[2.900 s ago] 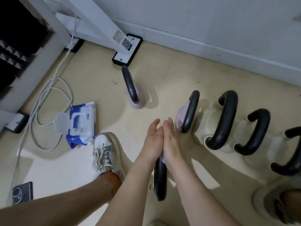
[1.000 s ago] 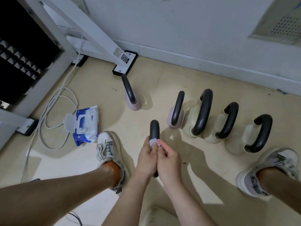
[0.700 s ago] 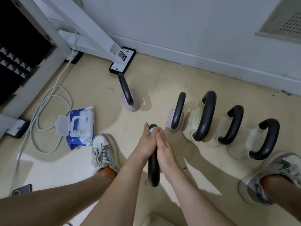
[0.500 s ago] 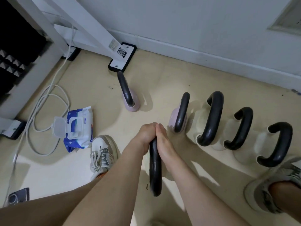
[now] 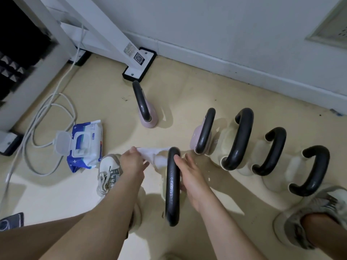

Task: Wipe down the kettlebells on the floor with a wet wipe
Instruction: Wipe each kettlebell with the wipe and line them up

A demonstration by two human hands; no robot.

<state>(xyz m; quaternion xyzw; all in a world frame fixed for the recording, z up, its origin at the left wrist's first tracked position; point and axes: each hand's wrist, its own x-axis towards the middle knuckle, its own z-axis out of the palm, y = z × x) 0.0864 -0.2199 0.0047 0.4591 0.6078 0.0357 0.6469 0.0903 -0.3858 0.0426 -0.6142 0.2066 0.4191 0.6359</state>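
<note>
I count six kettlebells (image 5: 172,184): two pink, the lone pink bell (image 5: 145,113) and the row pink bell (image 5: 203,136), and four pale, the near one plus three pale bells (image 5: 238,139) in the row. One wipe (image 5: 155,158), one wipe pack (image 5: 85,145). Two hands, left hand (image 5: 132,164) and right hand (image 5: 189,177). Two shoes (image 5: 108,171). One phone (image 5: 11,221). Three foot plates (image 5: 139,66). I can't count the cable (image 5: 37,117) strands from here.
</note>
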